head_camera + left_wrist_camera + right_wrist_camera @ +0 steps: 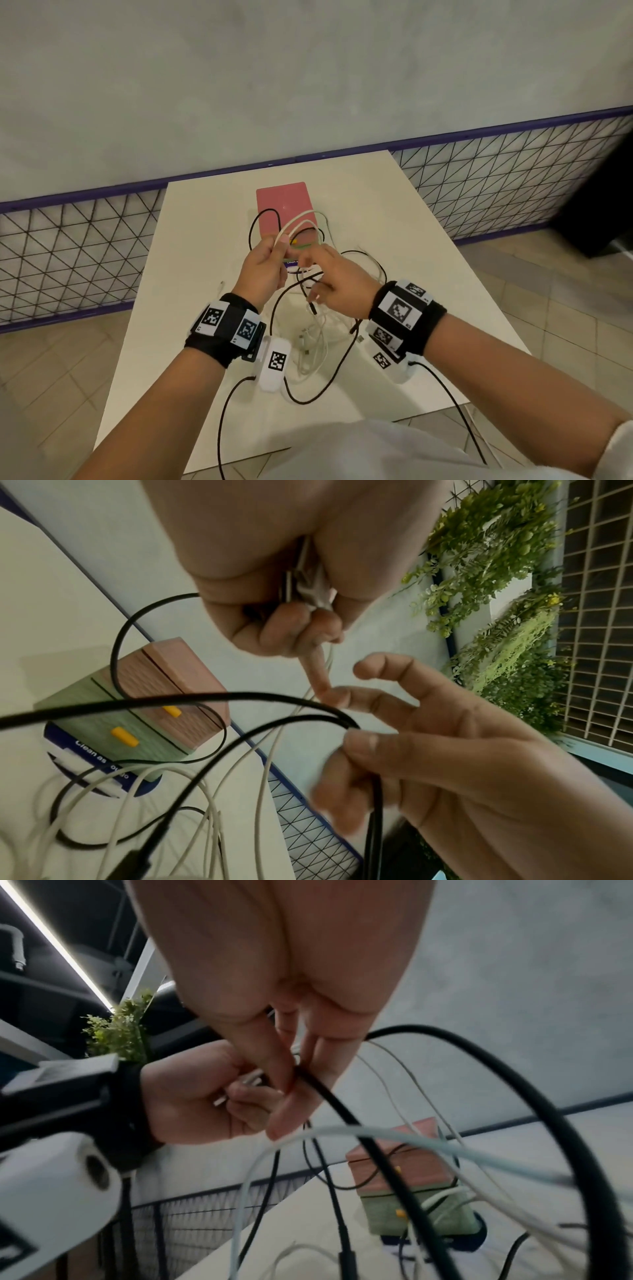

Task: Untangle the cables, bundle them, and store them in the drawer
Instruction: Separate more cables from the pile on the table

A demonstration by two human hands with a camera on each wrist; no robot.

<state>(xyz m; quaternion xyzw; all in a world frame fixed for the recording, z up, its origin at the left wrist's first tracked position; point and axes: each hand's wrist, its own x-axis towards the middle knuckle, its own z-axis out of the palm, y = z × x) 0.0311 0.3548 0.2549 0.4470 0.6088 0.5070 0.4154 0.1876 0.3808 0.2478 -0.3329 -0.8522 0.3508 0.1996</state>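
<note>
In the head view my left hand is raised over the white table and grips loops of white cable. The left wrist view shows its fingers curled round white plug ends. Just to the right, my right hand pinches a black cable; thumb and fingers close on it where it bends. More white cables lie tangled on the table under my hands. Behind them stands a small drawer box, pink on top and green below with yellow handles, both drawers closed.
The box stands on a blue printed sheet. A purple-framed wire mesh fence runs behind the table, with a grey wall above it. Black leads from my wrist cameras hang off the table's front edge. Green plants hang to the right.
</note>
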